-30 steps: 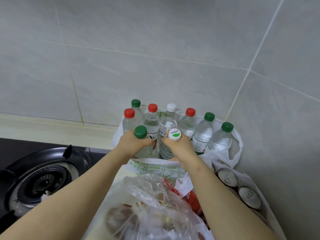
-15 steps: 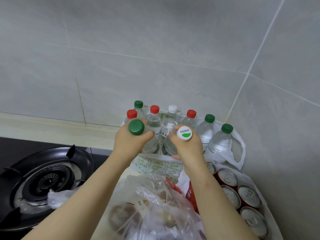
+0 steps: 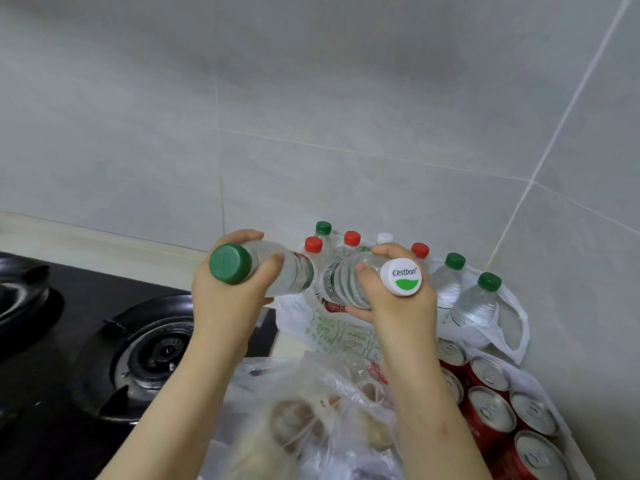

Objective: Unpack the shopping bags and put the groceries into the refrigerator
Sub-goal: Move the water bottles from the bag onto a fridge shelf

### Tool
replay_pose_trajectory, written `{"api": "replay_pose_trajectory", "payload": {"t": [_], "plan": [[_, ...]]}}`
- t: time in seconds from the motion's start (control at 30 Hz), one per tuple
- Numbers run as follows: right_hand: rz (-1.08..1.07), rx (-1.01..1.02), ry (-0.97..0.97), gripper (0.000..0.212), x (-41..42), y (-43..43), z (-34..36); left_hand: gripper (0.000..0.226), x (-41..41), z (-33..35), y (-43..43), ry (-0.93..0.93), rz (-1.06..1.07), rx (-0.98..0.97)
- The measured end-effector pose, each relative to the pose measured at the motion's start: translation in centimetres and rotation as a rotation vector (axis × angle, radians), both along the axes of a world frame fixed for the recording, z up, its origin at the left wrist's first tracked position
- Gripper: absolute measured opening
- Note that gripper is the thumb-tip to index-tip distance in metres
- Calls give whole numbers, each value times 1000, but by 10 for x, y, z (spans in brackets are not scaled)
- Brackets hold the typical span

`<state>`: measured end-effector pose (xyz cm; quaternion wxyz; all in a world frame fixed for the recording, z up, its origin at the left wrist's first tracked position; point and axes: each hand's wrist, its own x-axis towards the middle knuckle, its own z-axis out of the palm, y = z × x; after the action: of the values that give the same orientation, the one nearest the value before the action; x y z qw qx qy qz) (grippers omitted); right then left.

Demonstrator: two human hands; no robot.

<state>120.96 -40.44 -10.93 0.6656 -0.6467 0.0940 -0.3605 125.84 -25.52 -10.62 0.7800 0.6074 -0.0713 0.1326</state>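
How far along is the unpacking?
Done: nothing that shows; no refrigerator in view. In hand: the left hand grips a green-capped bottle, the right hand a white-capped bottle, both above the white bag. Left: seven bottles there, the red cans, the clear bag.

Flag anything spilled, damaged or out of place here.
Nothing stands out. The left hand holds a green-capped water bottle, the right hand a white-capped water bottle, tilted but sealed; no spill shows. The other bottles stand upright in the white bag, red cans beside it.
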Motion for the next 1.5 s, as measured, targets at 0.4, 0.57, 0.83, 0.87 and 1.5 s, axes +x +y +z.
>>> {"api": "replay_pose_trajectory", "payload": {"t": [0.4,0.57,0.83,0.87,1.5], "plan": [[299,25,-3,20,-7,88,-2,32,-43,-1,95,-5,335,46],[458,-88,32,25,-17,131,-11,27,-83,-10,129,46,494,62],[836,-145,57,21,-57,222,-30,27,-174,-32,205,141,825,72],[895,-164,56,21,-65,236,-30,27,-187,-33,215,147,875,75],[1814,-402,44,25,-336,507,-40,30,-521,-46,393,386,1647,188]]}}
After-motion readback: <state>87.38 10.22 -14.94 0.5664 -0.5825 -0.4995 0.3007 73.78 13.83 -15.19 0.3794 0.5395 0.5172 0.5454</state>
